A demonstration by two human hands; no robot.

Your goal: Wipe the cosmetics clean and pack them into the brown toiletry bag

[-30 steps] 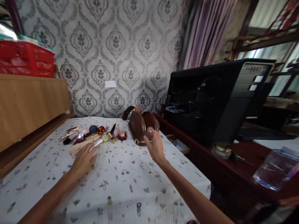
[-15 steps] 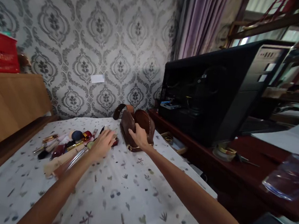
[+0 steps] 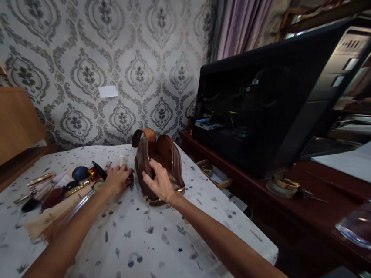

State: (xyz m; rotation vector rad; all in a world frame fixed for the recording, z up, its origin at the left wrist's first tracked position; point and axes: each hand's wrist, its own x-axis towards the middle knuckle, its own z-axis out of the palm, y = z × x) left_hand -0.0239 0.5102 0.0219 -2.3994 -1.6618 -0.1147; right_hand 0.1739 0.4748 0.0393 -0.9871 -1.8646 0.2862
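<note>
A brown zippered bag stands unzipped on the white patterned cloth, its mouth gaping and a strap rising at its back. My right hand grips the bag's left side near the rim. Just left of the bag, my left hand is curled down over a small dark reddish-brown item, mostly hidden by the fingers. Cosmetics lie heaped beside that hand: a dark blue round piece, a gold-trimmed tube, a slim black stick and a beige pouch.
A black computer case stands on the dark red desk at the right, with a roll of tape before it. Below, a drawer is pulled out. At the left is a wooden panel; patterned wallpaper covers the back.
The view has shifted a little and come closer. The bag's mouth is spread wider, with my right hand lower on its side. My left hand's fingers have curled down onto the dark item.
</note>
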